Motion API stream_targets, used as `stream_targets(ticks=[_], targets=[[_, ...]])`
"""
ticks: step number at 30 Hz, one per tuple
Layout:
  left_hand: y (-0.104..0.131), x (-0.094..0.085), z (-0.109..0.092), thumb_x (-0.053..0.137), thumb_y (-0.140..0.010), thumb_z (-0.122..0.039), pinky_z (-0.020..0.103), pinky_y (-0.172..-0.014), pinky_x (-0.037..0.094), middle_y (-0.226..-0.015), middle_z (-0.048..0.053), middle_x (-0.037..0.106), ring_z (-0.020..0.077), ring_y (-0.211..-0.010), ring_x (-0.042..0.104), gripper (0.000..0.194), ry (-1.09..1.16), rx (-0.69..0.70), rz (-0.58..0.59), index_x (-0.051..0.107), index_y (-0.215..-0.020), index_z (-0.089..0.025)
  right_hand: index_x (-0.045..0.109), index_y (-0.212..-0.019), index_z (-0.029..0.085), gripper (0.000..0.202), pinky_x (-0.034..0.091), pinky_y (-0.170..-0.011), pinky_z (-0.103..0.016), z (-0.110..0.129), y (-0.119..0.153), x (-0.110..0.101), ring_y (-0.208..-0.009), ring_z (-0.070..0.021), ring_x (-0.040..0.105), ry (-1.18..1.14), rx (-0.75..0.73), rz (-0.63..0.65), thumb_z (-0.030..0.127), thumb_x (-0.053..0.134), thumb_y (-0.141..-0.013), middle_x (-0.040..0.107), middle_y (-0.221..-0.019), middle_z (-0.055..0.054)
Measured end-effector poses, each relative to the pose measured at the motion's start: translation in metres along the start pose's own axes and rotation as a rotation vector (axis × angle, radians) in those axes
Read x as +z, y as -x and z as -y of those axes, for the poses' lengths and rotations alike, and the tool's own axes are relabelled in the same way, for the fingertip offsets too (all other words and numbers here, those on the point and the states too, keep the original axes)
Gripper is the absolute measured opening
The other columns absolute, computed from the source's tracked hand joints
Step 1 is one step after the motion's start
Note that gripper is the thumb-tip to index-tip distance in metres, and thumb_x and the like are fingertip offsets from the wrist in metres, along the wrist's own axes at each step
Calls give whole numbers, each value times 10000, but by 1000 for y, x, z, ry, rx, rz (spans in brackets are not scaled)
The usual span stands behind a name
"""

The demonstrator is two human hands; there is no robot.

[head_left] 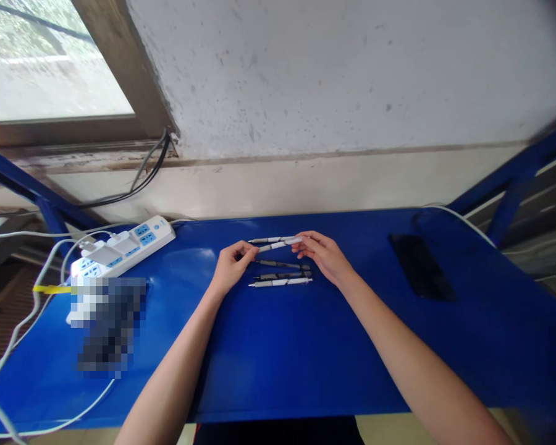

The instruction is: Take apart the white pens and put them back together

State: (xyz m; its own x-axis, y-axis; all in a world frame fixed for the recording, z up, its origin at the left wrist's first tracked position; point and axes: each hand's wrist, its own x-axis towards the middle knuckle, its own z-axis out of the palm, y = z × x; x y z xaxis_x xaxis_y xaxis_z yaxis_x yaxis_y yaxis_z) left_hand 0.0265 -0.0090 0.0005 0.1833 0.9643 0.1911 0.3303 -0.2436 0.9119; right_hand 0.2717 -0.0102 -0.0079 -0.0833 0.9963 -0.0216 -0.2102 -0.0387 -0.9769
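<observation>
Both my hands hold one white and grey pen (278,245) just above the blue table (306,358). My left hand (231,266) pinches its tip end; my right hand (322,256) grips its other end. Another pen (271,240) lies just behind it. Three more pens lie in a row in front: a dark one (280,264), a dark one (282,275) and a white one (280,282).
A white power strip (125,246) with plugs and white cables sits at the table's left rear. A blurred object (106,324) lies on the left. A black phone (421,267) lies on the right. A wall and window frame stand behind.
</observation>
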Motion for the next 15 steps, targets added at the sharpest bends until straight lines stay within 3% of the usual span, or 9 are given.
stream_targets(ticks=[4, 9, 12, 15], targets=[[0, 1, 0, 629, -833, -428, 237, -583, 384, -621, -37, 556, 117, -584, 493, 273, 51, 15, -20, 655, -967, -192, 692, -915, 206, 287, 533, -672, -330, 1, 0, 1, -808, -210, 684, -22, 0, -1, 440, 735, -753, 718, -816, -63], [-1, -1, 3, 509, -907, -443, 241, -575, 358, -606, -11, 559, 112, -573, 471, 371, -37, -14, 12, 633, -695, -164, 694, -928, 205, 275, 532, -668, -320, 1, 1, 1, -815, -208, 680, -44, -6, 16, 418, 735, -760, 719, -829, -66], [-1, 0, 3, 584, -865, -413, 225, -578, 366, -633, -32, 545, 112, -594, 470, 247, -17, 11, -3, 650, -898, -177, 696, -924, 204, 255, 526, -662, -306, 1, 1, 1, -811, -201, 677, -56, -3, 16, 400, 737, -766, 718, -822, -62], [-1, 0, 2, 594, -858, -413, 222, -584, 371, -642, -38, 545, 114, -598, 476, 266, 11, 23, -24, 626, -992, -185, 700, -924, 205, 235, 522, -663, -301, 0, 0, 1, -807, -197, 674, -61, -4, 25, 385, 733, -777, 718, -822, -61]])
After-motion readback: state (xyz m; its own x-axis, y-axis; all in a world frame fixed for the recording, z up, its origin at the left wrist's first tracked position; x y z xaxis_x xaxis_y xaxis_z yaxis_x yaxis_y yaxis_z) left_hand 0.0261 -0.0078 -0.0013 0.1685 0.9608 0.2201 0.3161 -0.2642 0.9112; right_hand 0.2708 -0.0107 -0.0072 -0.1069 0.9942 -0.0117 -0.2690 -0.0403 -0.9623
